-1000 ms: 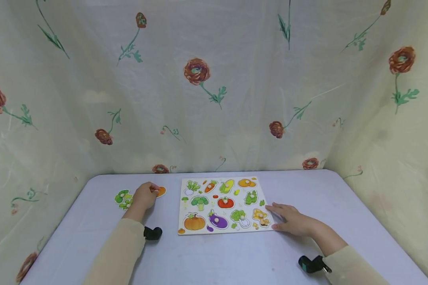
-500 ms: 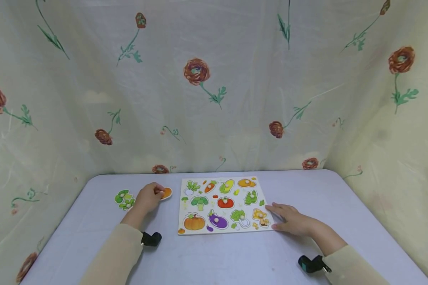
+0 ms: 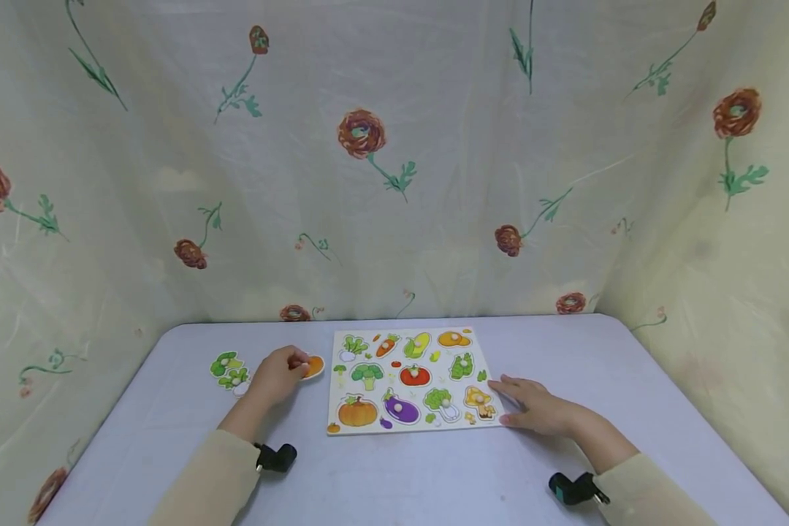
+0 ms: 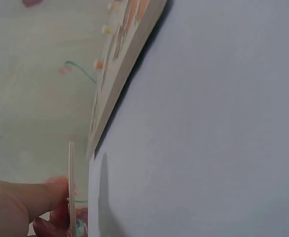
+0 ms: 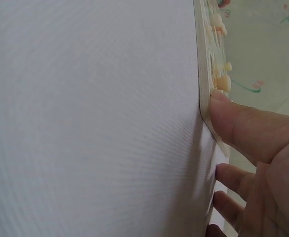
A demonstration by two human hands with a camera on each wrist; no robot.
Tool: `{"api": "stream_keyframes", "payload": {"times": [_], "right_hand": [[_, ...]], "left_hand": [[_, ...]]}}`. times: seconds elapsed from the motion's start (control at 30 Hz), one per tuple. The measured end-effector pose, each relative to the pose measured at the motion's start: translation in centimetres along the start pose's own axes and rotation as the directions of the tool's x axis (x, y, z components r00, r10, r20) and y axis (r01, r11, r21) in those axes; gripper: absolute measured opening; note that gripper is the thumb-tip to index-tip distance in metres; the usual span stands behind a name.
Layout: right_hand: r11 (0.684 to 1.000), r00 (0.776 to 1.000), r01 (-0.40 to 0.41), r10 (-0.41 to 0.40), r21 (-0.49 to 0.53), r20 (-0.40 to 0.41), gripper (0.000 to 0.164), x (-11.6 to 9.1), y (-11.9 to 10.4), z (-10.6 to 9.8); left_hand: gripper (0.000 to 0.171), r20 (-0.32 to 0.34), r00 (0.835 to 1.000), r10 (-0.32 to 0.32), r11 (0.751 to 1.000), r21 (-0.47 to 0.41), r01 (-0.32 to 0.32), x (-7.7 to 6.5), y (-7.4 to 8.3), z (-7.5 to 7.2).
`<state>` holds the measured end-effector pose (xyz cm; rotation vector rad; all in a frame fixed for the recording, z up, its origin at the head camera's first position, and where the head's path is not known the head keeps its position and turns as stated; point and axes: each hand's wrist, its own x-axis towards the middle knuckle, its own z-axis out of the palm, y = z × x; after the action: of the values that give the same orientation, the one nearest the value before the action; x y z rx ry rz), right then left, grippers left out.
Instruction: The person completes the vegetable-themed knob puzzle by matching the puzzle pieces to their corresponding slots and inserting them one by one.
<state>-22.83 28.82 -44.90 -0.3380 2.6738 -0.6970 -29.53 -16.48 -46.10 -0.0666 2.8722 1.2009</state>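
In the head view my left hand [image 3: 280, 374] pinches a flat orange puzzle piece [image 3: 313, 367] with a white border, to the left of the puzzle board. The left wrist view shows that orange piece [image 4: 71, 187] edge-on and upright between thumb and fingers, with a shadow on the tabletop beside it. The white vegetable puzzle board [image 3: 384, 394] lies flat at the middle of the table. My right hand [image 3: 540, 406] rests at the board's right edge, fingers extended. In the right wrist view its thumb [image 5: 233, 118] presses the board's corner, and the other fingers reach along the side.
Two green vegetable pieces, a broccoli-like piece [image 3: 225, 363] and a leafy one [image 3: 234, 378], lie left of my left hand. Knobbed pieces such as the tomato [image 3: 415, 375] and eggplant [image 3: 401, 407] sit in the board. A flowered curtain [image 3: 434, 241] hangs behind the table.
My left hand has moved right and slightly nearer with the orange piece, toward the board's left edge. The right hand and the board hold their place.
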Motion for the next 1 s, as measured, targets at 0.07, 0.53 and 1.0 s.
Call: {"api": "stream_keyframes", "payload": {"times": [0.07, 0.53, 1.0], "right_hand": [[1.0, 1.0, 0.004, -0.004, -0.003, 0.001, 0.071, 0.0, 0.0, 0.0], [1.0, 1.0, -0.002, 0.002, -0.009, -0.001, 0.07, 0.0, -0.2, 0.0], [1.0, 1.0, 0.013, -0.013, -0.019, -0.004, 0.07, -0.1, -0.2, 0.0]], "left_hand": [[0.008, 0.012, 1.0, 0.007, 1.0, -0.009, -0.007, -0.5, 0.3, 0.0], [0.006, 0.053, 0.997, 0.049, 0.999, -0.003, -0.049, -2.5, 1.1, 0.7], [0.004, 0.108, 0.988, 0.109, 0.994, -0.023, -0.107, -4.5, 1.6, 1.8]]}}
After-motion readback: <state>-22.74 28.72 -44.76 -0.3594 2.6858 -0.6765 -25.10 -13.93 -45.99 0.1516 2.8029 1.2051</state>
